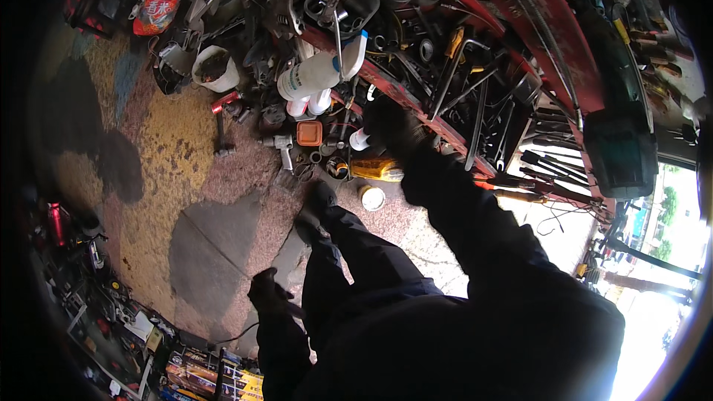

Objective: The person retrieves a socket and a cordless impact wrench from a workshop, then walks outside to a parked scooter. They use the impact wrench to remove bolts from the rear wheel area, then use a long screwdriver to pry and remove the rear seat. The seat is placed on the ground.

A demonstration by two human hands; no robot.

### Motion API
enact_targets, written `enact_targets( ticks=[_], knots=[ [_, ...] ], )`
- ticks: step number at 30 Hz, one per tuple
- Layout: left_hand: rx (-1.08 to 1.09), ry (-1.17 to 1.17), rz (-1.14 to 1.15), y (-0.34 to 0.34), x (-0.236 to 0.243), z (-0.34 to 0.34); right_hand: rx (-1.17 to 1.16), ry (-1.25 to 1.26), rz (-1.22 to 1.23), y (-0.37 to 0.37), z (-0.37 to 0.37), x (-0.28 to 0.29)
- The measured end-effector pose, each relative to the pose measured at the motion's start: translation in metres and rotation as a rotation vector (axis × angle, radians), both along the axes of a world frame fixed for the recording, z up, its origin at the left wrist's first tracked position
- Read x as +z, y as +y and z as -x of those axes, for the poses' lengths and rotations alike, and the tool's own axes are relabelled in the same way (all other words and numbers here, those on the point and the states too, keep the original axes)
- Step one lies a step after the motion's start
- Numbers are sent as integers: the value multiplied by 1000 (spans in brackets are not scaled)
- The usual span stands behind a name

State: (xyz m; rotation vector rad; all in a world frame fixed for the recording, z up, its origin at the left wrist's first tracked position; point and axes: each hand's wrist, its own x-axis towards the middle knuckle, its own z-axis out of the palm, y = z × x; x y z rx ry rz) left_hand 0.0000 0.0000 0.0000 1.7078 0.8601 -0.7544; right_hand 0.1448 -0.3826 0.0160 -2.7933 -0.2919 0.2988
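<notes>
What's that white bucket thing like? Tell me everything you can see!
The white bucket looks like plastic, round and open-topped, with dark stuff inside, too unclear to name. Its opening faces the camera; I see no handle. It sits on the floor among clutter, near a red tool; I can't tell what touches it.

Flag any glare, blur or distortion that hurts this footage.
Head view: strong glare washes out the bright opening at lower right; head view: the right hand is dark and blurred, its fingers hard to make out; head view: the left hand is nearly a silhouette; head view: fisheye blackens the corners and bows the red metal panel.
</notes>
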Motion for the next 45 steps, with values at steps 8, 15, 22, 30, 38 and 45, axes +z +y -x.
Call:
enact_targets(
  ticks=[8,15,22,30,38,45],
  knots=[
    [344,129,590,-104,96,-51,-89,196,-716,134,46,40],
    [385,5,940,-91,47,-49,-83,223,-1016,131,57,70],
    [404,-130,1030,-78,34,-62,-73,413,-648,107,49,55],
    [566,-102,680,-57,62,-65,-687,-323,204,-171,-145,57],
    [610,-93,619,-46,59,-53,-807,-330,141,-196,-165,46],
    [596,-125,632,-40,64,-56,-850,-312,10,-227,-144,48]
  ],
)
